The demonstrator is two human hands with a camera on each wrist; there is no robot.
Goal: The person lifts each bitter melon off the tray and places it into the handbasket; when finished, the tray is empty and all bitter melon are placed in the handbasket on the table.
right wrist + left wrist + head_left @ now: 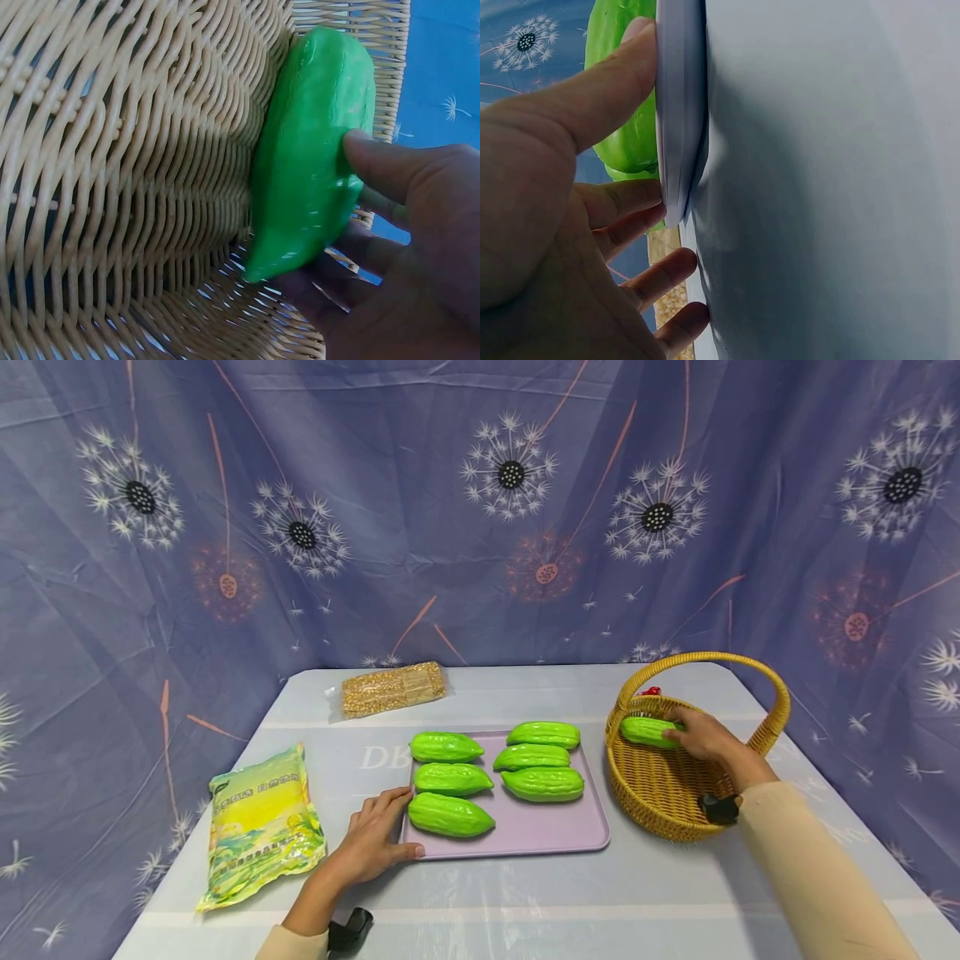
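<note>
In the head view, my right hand reaches into a yellow wicker basket with a tall arched handle. It holds a bright green, ridged bitter melon by its side against the basket's inner wall, thumb and fingers on either side. My left hand rests at the front left corner of a pale purple tray. Its thumb lies on the front rim; the other fingers, fairly straight, touch the left edge and the table. Several more bitter melons lie on the tray in two columns of three.
Left of the tray lies a yellow-green plastic packet. A clear bag of golden kernels sits at the back. Something small and red shows at the basket's far rim. A patterned blue curtain hangs behind the white-covered table.
</note>
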